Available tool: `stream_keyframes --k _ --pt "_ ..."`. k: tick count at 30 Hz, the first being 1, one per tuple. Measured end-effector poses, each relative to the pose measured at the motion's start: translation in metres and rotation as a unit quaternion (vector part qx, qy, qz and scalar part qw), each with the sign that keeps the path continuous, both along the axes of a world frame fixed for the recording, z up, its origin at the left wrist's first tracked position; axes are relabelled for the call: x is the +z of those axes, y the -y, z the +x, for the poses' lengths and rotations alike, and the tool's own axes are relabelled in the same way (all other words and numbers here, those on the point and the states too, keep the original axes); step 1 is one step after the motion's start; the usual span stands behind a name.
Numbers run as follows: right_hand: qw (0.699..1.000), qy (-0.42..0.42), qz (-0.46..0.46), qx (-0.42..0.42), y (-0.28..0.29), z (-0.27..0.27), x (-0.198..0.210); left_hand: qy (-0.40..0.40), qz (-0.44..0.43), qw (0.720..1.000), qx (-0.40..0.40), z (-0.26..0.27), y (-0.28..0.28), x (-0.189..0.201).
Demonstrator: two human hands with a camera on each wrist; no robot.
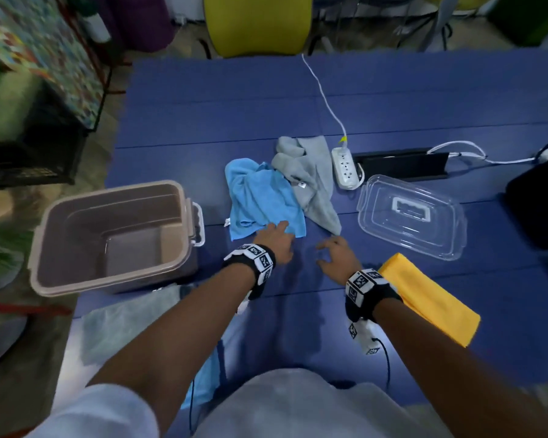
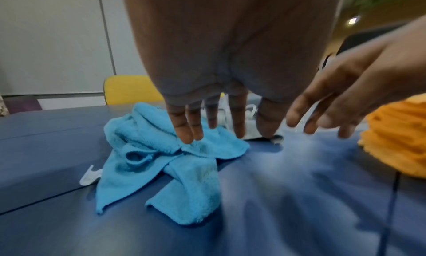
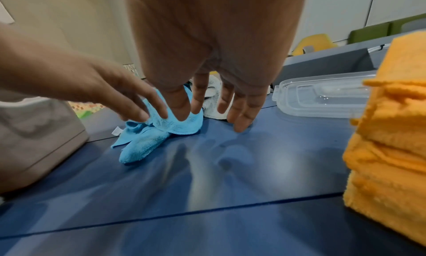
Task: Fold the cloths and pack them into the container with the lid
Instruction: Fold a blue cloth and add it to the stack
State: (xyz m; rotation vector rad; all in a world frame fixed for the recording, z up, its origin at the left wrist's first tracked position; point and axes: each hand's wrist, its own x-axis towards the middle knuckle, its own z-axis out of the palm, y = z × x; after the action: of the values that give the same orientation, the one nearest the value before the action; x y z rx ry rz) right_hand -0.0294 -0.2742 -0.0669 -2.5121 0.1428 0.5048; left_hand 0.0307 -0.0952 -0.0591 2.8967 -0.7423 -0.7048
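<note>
**Hands reach a crumpled blue cloth**

A crumpled blue cloth [image 1: 263,200] lies mid-table [image 1: 393,99]. The left hand [image 1: 276,243], fingers straight, touches its near edge. The right hand [image 1: 337,257] hovers released at 3 o'clock. Container [image 1: 108,238] at 9 o'clock; clear lid [image 1: 412,216] and folded yellow cloth [image 1: 427,297] rightward.

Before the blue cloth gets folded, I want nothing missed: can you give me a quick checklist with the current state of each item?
1. Left hand reaching blue cloth: ok, fingers at its near edge.
2. Right hand free: ok, open, holding nothing.
3. Blue cloth spread flat: not ok, crumpled.
4. Blue cloth clear of grey cloth: not ok, they overlap.
5. Container open: ok, lid lies apart.
6. Yellow cloth folded: ok.
</note>
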Motion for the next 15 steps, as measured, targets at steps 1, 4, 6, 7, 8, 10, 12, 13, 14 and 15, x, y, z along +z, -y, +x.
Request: stream_keyframes --k 1,4,6,7,8,10,12,13,14,15 --pt "1.0 -0.001 0.008 0.0 0.002 -0.001 -0.002 -0.007 0.037 0.999 -0.017 0.004 0.007 -0.009" --pt "1.0 -0.005 0.019 0.015 0.007 0.001 -0.008 -0.019 0.081 0.996 -0.025 0.007 0.025 -0.028" --pt "0.999 -0.002 0.028 0.029 0.01 0.003 -0.009 -0.012 0.03 0.999 0.015 0.005 0.036 -0.033" --pt "0.999 0.004 0.035 0.035 0.011 0.005 -0.008 -0.003 -0.005 0.999 0.032 0.005 0.04 -0.034" --pt "0.998 0.013 0.044 0.038 0.014 0.008 -0.008 0.004 -0.037 0.998 0.047 0.005 0.042 -0.032" --pt "0.997 0.049 0.049 0.041 0.02 0.016 -0.002 -0.011 -0.116 0.991 0.07 0.005 0.042 -0.026" --pt "0.991 0.101 0.053 0.066 0.021 0.024 0.007 -0.041 -0.227 0.967 0.105 0.0 0.04 -0.015" --pt "0.988 0.117 0.059 0.088 0.019 0.027 0.014 -0.047 -0.289 0.946 0.136 -0.004 0.038 -0.009" --pt "0.984 0.124 0.064 0.107 0.016 0.03 0.021 -0.051 -0.349 0.92 0.173 -0.009 0.035 -0.001" --pt "0.983 0.124 0.058 0.125 0.012 0.031 0.029 -0.049 -0.398 0.893 0.207 -0.013 0.032 0.006"
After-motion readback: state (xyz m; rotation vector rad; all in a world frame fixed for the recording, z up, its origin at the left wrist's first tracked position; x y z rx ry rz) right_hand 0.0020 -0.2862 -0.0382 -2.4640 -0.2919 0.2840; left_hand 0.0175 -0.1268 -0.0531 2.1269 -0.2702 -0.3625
